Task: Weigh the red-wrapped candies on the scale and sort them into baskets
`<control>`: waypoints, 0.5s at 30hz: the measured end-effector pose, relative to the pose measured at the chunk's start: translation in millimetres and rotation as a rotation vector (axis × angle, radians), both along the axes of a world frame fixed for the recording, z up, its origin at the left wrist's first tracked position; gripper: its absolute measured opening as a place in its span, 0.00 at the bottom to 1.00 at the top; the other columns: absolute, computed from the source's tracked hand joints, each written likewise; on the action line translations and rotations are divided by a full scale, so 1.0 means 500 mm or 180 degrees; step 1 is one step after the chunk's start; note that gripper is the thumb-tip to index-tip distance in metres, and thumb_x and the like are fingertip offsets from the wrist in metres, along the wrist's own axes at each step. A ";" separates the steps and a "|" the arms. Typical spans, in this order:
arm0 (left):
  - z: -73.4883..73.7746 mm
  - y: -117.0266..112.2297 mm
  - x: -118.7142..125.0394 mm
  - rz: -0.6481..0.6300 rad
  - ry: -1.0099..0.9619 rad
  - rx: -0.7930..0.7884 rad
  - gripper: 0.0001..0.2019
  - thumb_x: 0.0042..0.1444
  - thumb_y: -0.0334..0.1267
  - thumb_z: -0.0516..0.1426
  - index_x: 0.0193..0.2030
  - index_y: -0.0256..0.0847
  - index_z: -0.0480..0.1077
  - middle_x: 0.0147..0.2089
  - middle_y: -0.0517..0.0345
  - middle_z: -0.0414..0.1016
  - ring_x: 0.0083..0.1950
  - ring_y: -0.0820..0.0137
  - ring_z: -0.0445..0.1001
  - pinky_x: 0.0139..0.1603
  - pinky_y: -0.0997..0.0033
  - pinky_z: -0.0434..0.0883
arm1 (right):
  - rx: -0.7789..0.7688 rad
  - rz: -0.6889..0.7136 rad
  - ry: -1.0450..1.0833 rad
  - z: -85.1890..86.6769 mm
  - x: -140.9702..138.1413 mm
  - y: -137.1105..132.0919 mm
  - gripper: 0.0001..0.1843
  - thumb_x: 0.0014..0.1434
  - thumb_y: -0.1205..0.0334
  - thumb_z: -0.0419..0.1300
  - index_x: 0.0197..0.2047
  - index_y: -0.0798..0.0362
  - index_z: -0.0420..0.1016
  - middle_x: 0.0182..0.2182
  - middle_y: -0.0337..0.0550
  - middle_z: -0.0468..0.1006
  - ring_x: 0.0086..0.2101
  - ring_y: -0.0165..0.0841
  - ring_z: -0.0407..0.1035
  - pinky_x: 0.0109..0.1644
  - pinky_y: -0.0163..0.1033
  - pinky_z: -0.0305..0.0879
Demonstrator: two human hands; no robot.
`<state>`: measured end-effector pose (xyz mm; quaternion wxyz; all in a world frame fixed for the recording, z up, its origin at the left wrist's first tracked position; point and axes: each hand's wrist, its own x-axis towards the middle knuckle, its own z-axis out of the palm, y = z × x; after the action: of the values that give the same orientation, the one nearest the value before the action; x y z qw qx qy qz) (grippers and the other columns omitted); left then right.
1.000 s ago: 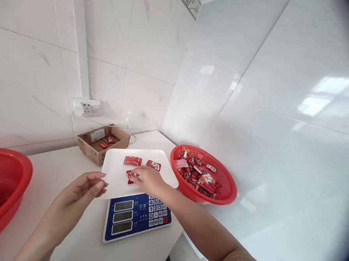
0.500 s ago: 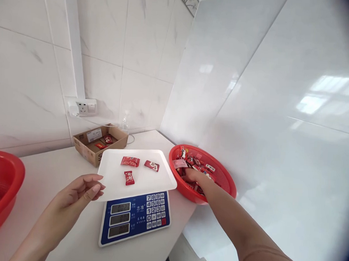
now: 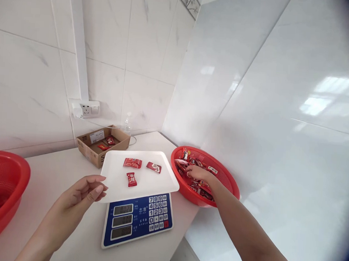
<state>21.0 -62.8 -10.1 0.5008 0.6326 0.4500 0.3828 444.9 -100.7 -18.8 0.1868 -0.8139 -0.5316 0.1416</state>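
My left hand (image 3: 81, 195) hovers at the left edge of the white scale tray (image 3: 156, 186), fingers loosely curled and thumb apart, with nothing in it. Three red wrapped candies lie spread on this tray: a flat one (image 3: 132, 163), one with white print (image 3: 154, 167) and a smaller one (image 3: 131, 179). Below the tray shows the scale's blue panel (image 3: 140, 218) with keys and displays. My right hand (image 3: 200, 173) reaches into the right red basket (image 3: 232, 188), fingertips closed on a red wrapped candy among many others; the fingers partly hide it.
A cardboard box (image 3: 88, 153) with a few red packets stands behind the tray, beside a clear plastic bottle (image 3: 127, 122). Another red basket (image 3: 23, 173) is at the left edge. A socket with a plug (image 3: 77, 110) is on the tiled wall; the table (image 3: 70, 156) ends at right.
My right hand has lifted slightly within the basket, and its fingers show more now. A pink packet beside it has tilted. My left hand stays by the tray; the view has shifted slightly.
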 end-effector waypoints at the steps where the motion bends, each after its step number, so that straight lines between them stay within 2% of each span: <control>1: 0.002 -0.001 0.000 -0.0006 -0.0021 -0.0021 0.22 0.49 0.59 0.58 0.44 0.46 0.70 0.40 0.54 0.78 0.44 0.60 0.77 0.47 0.62 0.74 | -0.0039 0.0038 0.0089 0.012 0.002 -0.001 0.06 0.51 0.67 0.59 0.29 0.52 0.79 0.23 0.41 0.77 0.22 0.30 0.68 0.27 0.35 0.63; 5: 0.006 -0.005 0.004 -0.0063 -0.0095 -0.0067 0.23 0.49 0.59 0.57 0.45 0.45 0.70 0.39 0.54 0.77 0.43 0.62 0.76 0.46 0.64 0.74 | -0.0087 0.0160 0.0574 0.060 -0.022 -0.002 0.13 0.57 0.64 0.54 0.44 0.52 0.76 0.32 0.43 0.79 0.28 0.30 0.71 0.31 0.34 0.65; 9: 0.012 -0.008 0.005 -0.0097 -0.0117 -0.0053 0.21 0.50 0.57 0.58 0.44 0.45 0.69 0.38 0.54 0.77 0.43 0.62 0.75 0.47 0.63 0.74 | 0.0135 0.0404 0.1237 0.088 -0.106 0.008 0.18 0.60 0.61 0.54 0.53 0.51 0.69 0.34 0.42 0.78 0.30 0.30 0.72 0.32 0.34 0.66; 12: 0.018 -0.012 0.003 -0.0042 -0.0156 -0.0031 0.20 0.50 0.56 0.58 0.43 0.44 0.70 0.38 0.54 0.77 0.43 0.62 0.75 0.47 0.61 0.74 | 0.0019 0.0932 0.1431 0.073 -0.187 0.024 0.16 0.59 0.62 0.56 0.52 0.52 0.68 0.35 0.42 0.78 0.29 0.30 0.73 0.31 0.34 0.66; 15: 0.024 -0.016 0.002 -0.0011 -0.0197 0.0013 0.20 0.50 0.56 0.58 0.43 0.44 0.71 0.38 0.53 0.76 0.43 0.62 0.75 0.46 0.61 0.74 | -0.0030 0.1212 0.0793 0.035 -0.252 0.038 0.14 0.58 0.63 0.58 0.48 0.51 0.71 0.40 0.44 0.77 0.35 0.34 0.74 0.38 0.38 0.68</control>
<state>22.2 -70.6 1.7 0.5139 0.6222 0.4324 0.4022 319.0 -81.6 -1.2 0.2171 -0.6759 -0.6479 0.2762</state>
